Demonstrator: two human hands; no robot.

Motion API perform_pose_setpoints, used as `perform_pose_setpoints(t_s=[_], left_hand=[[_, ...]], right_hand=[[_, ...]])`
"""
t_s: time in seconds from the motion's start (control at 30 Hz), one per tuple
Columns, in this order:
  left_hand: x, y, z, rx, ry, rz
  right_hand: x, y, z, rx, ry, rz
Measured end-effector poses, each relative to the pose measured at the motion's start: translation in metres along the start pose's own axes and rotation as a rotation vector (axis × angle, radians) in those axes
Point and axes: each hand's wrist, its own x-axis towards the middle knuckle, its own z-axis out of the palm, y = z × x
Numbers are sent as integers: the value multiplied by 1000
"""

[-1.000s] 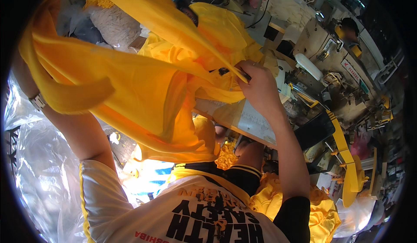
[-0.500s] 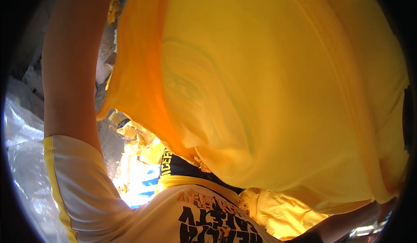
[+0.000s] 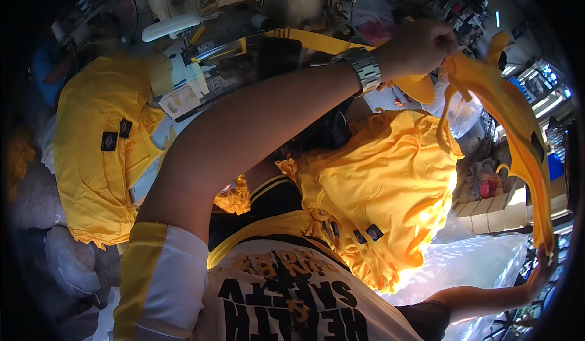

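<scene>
Yellow knit garment (image 3: pixel 518 134) stretched between my two hands at the right of the view. My left hand (image 3: pixel 426 42), its arm crossing the frame with a metal wristwatch (image 3: pixel 364 70), is closed in a fist on the upper end; my right hand (image 3: pixel 541 268) pinches the lower end, fingers closed on the fabric. Beneath it, a yellow garment pile (image 3: pixel 384 189) lies on my lap, and a sewing machine (image 3: pixel 213 42) stands beyond.

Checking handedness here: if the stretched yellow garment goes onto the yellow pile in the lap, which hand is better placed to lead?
Probably the right hand: it grips the garment by its lower end, low beside the lap pile. The left hand holds the top end raised high, arm across the body.
</scene>
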Motion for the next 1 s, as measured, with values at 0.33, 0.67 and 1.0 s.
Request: perform_pose_setpoints(t_s=[0.33,0.67,1.0], left_hand=[[-322,-20,-60,384,-194,-298],[-359,224,-269,1633,664,-341],[-455,248,-221,2043,345,-682]], right_hand=[[135,-14,190,806,-575,-541],[192,-302,593,1009,-1032,-372],[147,-374,667,856,-543,-715]])
